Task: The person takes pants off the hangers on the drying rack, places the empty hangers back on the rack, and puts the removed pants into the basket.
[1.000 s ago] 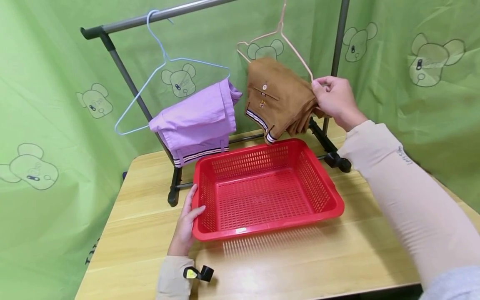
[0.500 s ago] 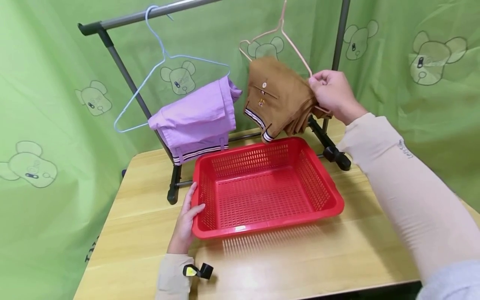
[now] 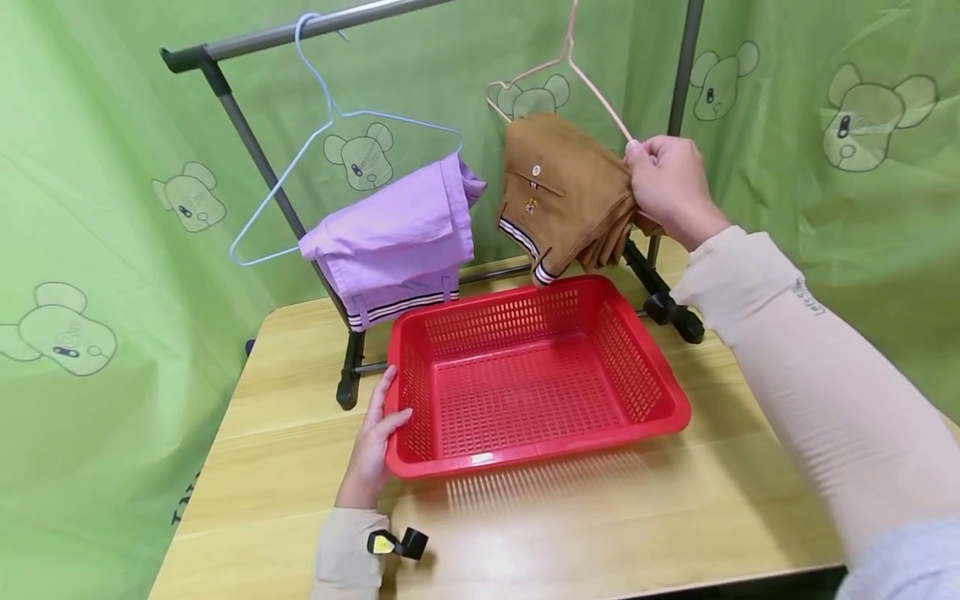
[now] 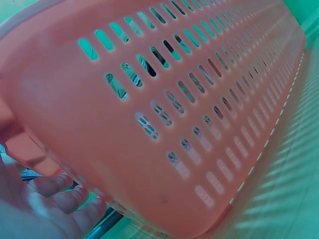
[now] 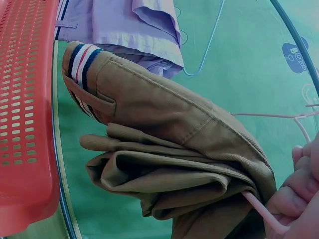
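Observation:
My left hand (image 3: 369,446) grips the left side of a red plastic basket (image 3: 536,450), thumb over the rim; in the left wrist view its fingers (image 4: 87,211) curl at the basket's edge. The basket has slotted walls and holds nothing. My right hand (image 3: 671,185) pinches the right corner of a pink hanger (image 3: 596,92). Folded brown trousers (image 3: 558,187) with a striped waistband hang over this hanger, their lower edge close above the basket's back rim. In the right wrist view, the hanger's bar (image 5: 259,206) comes out of the trouser folds beside my fingers.
A blue hanger (image 3: 281,179) with folded purple trousers (image 3: 397,233) hangs from the grey rack's top bar (image 3: 360,18). The rack's feet (image 3: 347,387) stand on the wooden table (image 3: 277,467), behind the basket. A green patterned curtain (image 3: 90,208) surrounds it.
My right hand has shifted slightly, and the pink hanger and brown trousers have swung a little to the right. My left hand and the basket stay in place.

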{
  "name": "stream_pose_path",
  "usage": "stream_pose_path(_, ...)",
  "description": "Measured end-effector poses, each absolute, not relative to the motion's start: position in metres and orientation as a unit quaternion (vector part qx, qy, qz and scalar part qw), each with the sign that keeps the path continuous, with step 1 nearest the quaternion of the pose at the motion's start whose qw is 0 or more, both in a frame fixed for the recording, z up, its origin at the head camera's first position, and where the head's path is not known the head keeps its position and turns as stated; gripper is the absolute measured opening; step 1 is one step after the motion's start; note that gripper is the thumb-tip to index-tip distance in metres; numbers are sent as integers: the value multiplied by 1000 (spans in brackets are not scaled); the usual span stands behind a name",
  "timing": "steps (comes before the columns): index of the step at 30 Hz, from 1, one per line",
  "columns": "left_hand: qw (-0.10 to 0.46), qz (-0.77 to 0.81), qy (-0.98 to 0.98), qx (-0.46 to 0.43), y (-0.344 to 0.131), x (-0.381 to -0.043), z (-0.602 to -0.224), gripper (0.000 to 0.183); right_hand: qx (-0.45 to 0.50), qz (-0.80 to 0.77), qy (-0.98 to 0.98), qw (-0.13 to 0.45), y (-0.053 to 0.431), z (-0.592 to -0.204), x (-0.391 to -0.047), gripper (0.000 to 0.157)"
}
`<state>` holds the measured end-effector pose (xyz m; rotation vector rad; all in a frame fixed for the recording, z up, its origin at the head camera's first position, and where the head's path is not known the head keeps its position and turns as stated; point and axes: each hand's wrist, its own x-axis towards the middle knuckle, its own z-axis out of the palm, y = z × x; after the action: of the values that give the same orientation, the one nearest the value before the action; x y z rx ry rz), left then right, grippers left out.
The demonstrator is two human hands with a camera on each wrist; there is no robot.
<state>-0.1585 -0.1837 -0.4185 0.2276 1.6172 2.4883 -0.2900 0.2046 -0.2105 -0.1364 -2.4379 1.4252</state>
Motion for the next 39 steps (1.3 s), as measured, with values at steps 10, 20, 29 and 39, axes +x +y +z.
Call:
stream_pose_path(10,86,835,539,70,-183,-157,-419,65,-54,504,-848,155,203,-212,-287,44)
stream_pose_path(20,83,834,541,70,-182,-157,-419,66,-51,516,-840,160,201,-210,-284,41)
stream_pose_path(29,77,830,548,69,-182,-158,-419,65,-41,540,-822,176,202,-205,-281,40)
stream_pose_path(39,76,832,544,79,-183,-159,-418,65,-48,545,-818,178,201,-196,-278,39)
